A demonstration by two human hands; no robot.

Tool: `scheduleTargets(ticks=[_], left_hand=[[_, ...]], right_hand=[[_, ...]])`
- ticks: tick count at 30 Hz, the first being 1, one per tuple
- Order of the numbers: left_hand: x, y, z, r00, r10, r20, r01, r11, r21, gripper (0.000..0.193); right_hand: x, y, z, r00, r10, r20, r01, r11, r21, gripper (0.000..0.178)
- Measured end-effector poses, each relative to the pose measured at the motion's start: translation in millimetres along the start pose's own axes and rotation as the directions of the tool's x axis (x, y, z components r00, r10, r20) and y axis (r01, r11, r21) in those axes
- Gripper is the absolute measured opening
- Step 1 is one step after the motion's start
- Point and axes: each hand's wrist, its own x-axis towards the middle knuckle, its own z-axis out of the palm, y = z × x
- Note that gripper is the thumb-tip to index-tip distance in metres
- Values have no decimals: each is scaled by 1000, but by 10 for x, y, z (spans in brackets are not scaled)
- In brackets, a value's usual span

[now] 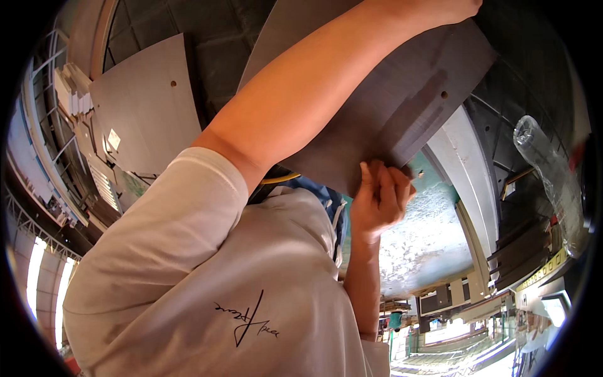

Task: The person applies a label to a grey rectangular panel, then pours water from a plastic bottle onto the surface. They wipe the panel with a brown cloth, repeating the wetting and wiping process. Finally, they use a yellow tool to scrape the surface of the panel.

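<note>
A large dark brown-grey board (402,100) with a small round hole lies in front of me. My left arm reaches across it from the left. At the top edge of the picture, my left hand (455,9) is over the board's far part; it is partly cut off and its fingers are hidden. My right hand (381,195) is closed at the board's near right edge, thumb against the edge and fingers curled beside it. A dark shadow falls on the board above this hand. To the left is a similar board (147,103) with a hole and a small pale label.
A pale grey beam (468,163) runs along the right of the board. Farther right lies a clear plastic wrapper or bottle (546,179) on a dark surface. Stacked panels (74,94) stand far left. A person in green (395,321) is in the distance.
</note>
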Motion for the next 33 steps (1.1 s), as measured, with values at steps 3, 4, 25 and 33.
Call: scheduleTargets(ticks=[3, 4, 25, 33], left_hand=[[36, -64, -89, 999, 18, -28, -16, 999, 45, 16], [37, -58, -78, 999, 21, -26, -20, 999, 45, 16], [35, -39, -33, 1000, 9, 10, -10, 999, 53, 17], [4, -16, -71, 1000, 6, 2, -6, 999, 32, 16]], right_hand=[[276, -126, 26, 992, 123, 5, -122, 985, -119, 17], [529, -114, 73, 964, 265, -38, -265, 964, 6, 15], [573, -101, 40, 904, 410, -120, -402, 912, 82, 17], [62, -8, -9, 950, 313, -17, -310, 946, 93, 22]])
